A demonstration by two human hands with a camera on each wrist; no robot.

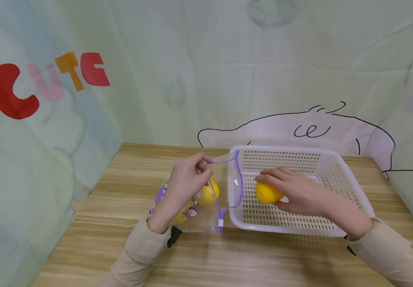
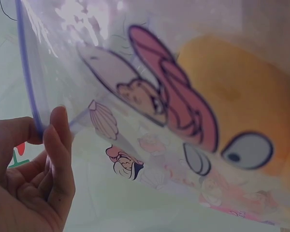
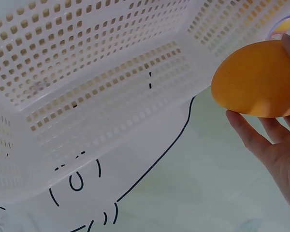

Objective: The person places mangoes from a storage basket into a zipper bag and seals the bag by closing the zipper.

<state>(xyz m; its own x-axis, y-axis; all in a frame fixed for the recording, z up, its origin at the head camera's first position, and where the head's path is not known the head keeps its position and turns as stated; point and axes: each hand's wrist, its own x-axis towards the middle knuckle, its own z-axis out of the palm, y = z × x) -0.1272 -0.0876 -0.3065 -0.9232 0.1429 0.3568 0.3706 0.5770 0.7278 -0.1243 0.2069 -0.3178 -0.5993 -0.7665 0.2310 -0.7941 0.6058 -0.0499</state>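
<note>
In the head view the left hand (image 1: 192,175) pinches the purple-edged mouth of a clear zip bag (image 1: 204,219); the same pinch by the left hand (image 2: 38,169) shows in the left wrist view. Yellow fruit (image 1: 210,192) lies inside the printed bag, whose mouth gapes toward the basket. The right hand (image 1: 299,191) grips a yellow-orange fruit (image 1: 268,193) over the left part of the white basket (image 1: 288,229). In the right wrist view the fingers of the right hand (image 3: 275,140) hold that fruit (image 3: 256,79) from its side and end.
The perforated basket stands on a wooden table (image 1: 249,259), right of the bag. Behind and at the left hangs a printed cloth (image 1: 177,71) with coloured letters and a line drawing. A white slider (image 1: 220,223) sits on the bag's near edge.
</note>
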